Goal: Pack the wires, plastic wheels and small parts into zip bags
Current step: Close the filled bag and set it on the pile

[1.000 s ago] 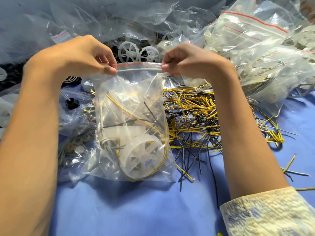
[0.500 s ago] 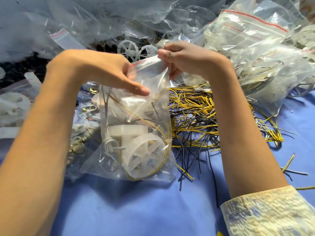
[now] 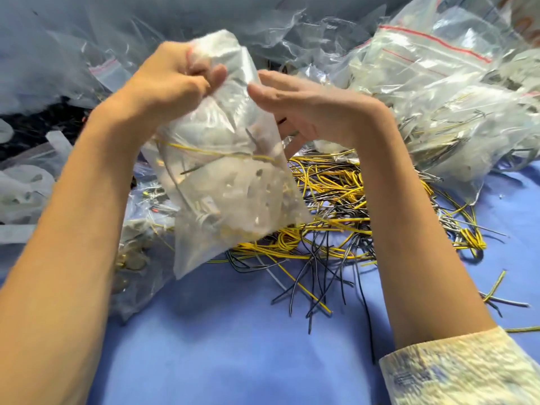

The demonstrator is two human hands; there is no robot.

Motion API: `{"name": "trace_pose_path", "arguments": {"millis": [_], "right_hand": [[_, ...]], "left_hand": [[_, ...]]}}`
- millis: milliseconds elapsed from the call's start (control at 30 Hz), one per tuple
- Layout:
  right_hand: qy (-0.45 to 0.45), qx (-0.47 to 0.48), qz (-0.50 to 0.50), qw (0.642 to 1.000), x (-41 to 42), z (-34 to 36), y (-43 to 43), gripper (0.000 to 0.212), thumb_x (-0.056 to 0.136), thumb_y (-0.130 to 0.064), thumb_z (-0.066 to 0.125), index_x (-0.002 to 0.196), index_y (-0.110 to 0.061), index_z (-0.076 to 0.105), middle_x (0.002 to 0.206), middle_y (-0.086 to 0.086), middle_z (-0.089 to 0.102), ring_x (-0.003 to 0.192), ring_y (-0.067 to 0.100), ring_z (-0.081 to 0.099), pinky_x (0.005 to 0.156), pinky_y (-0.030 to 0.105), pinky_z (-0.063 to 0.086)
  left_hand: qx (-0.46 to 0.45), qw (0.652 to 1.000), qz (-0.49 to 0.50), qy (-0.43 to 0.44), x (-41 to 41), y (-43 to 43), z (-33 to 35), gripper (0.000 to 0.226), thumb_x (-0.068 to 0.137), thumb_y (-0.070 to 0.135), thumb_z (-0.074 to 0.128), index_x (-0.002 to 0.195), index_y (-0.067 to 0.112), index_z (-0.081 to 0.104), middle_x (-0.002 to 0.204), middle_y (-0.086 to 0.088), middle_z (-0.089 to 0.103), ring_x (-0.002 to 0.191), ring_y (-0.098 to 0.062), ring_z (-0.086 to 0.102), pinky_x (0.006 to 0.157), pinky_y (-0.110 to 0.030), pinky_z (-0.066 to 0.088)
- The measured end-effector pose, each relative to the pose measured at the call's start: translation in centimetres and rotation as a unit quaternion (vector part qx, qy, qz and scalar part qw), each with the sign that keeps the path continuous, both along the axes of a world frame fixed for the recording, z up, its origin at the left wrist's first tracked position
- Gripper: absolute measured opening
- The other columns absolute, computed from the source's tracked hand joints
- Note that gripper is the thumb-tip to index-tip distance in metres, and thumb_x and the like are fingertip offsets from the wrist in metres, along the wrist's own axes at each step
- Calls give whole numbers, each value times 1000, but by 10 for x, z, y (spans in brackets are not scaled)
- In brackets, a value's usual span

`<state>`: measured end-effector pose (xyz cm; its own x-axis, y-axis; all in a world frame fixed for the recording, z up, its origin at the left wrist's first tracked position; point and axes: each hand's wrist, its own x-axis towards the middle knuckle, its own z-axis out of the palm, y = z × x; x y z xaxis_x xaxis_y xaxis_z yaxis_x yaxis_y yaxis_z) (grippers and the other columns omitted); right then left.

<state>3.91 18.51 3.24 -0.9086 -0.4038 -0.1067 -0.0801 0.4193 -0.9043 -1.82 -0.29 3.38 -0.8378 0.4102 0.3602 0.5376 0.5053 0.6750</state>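
A clear zip bag (image 3: 230,182) with yellow and black wires and white plastic parts inside hangs in the air over the blue table, blurred by motion. My left hand (image 3: 169,80) grips its top, fingers curled into the plastic. Just to the bag's right, my right hand (image 3: 304,103) has its fingers straight and its fingertips at the bag's upper edge. A loose pile of yellow and black wires (image 3: 336,206) lies on the table behind and below the bag.
Filled zip bags (image 3: 444,92) with red strips are heaped at the back right. Crumpled clear plastic (image 3: 58,54) covers the back left. Small bags of metal parts (image 3: 134,255) lie under my left forearm. The blue cloth (image 3: 233,346) spreads in front.
The bag was standing on the table with both hands pinching its zip strip. Now my left hand has gathered the top and lifted it, and my right hand has let go.
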Motion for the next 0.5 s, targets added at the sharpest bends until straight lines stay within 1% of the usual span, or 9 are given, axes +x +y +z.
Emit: {"name": "trace_pose_path", "arguments": {"millis": [67, 133, 167, 200, 233, 300, 367, 400, 500], "right_hand": [[37, 65, -14, 997, 0, 0, -1, 41, 85, -45, 62, 116, -20, 55, 104, 2, 70, 90, 21, 70, 64, 27, 56], [83, 110, -30, 990, 0, 0, -4, 29, 85, -40, 67, 101, -16, 62, 83, -5, 68, 69, 6, 65, 53, 17, 48], [101, 113, -33, 988, 0, 0, -6, 19, 85, -35, 68, 88, -18, 62, 71, -9, 65, 59, 1, 60, 49, 13, 43], [116, 109, -38, 987, 0, 1, -7, 17, 85, -30, 69, 77, -20, 59, 62, -10, 63, 52, -1, 55, 46, 12, 39], [132, 103, -46, 985, -1, 0, -8, 23, 84, -23, 70, 67, -19, 55, 57, -8, 61, 47, 0, 53, 45, 12, 37], [156, 80, -57, 983, -2, 0, -10, 30, 84, -8, 66, 60, -13, 48, 55, 2, 58, 42, 4, 48, 42, 14, 35], [187, 73, -85, 976, -4, 1, -12, 28, 80, 1, 59, 60, -13, 45, 54, 6, 55, 40, 6, 47, 41, 17, 34], [207, 73, -121, 968, -5, 4, -11, 29, 78, 2, 57, 59, -15, 42, 53, 5, 53, 42, 8, 48, 42, 20, 36], [285, 58, -280, 915, -12, 8, -5, 31, 75, -2, 53, 58, -20, 35, 59, 8, 49, 54, 16, 55, 52, 37, 44]], "left_hand": [[31, 998, 52, 15, -4, -1, 1, 50, 99, 21, 50, 56, 16, 24, 32, 10, 30, 35, -6, 27, 40, -17, 18], [60, 996, 67, 4, -6, -2, 0, 46, 99, 26, 50, 58, 16, 30, 33, 14, 32, 35, -4, 28, 40, -17, 19], [82, 995, 60, -11, -4, -2, 0, 41, 98, 29, 51, 62, 15, 38, 40, 16, 38, 37, -1, 31, 41, -18, 25], [103, 993, 51, -25, -3, -2, 1, 35, 97, 32, 52, 67, 16, 44, 48, 15, 45, 39, 0, 36, 43, -17, 30], [109, 992, 49, -28, -1, -2, 2, 31, 96, 35, 54, 71, 19, 45, 54, 11, 50, 37, 1, 40, 41, -14, 32], [88, 994, 56, -26, 0, -3, 2, 27, 94, 40, 55, 75, 24, 42, 66, 7, 54, 37, 6, 48, 38, -8, 33], [80, 994, 65, -32, -5, -6, 1, 19, 94, 43, 53, 87, 26, 46, 80, 9, 56, 52, 7, 53, 46, -7, 37], [79, 994, 73, -31, -9, -7, -1, 20, 94, 44, 52, 96, 24, 48, 83, 10, 54, 63, 4, 52, 53, -9, 39], [47, 992, 108, -38, -24, -18, -9, 36, 94, 46, 52, 116, 18, 47, 99, 4, 56, 93, -12, 51, 73, -19, 41]]}}
